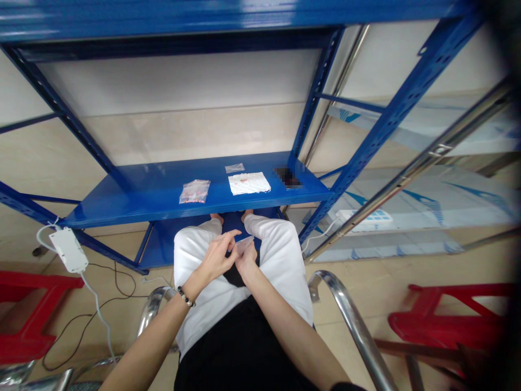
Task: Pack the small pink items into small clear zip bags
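My right hand (247, 259) is closed on a small clear plastic bag (245, 244) above my lap, between my knees. My left hand (218, 255) is beside it, index finger stretched out over the bag's near side and thumb close to its edge. Whether the left thumb touches the plastic, I cannot tell. On the blue shelf (146, 187) ahead lies a clear zip bag with small reddish pieces (195, 191). Right of it is a white crumpled sheet (249, 183) with a few small reddish bits on top. Behind that sheet rests another flat clear bag (234, 168).
A dark blurred-out object (287, 177) lies at the shelf's right end. Blue rack posts (378, 125) rise at the sides. A white power box (68, 250) hangs at left. Red stools (451, 315) stand on both sides, and metal chair arms (354, 320) flank me.
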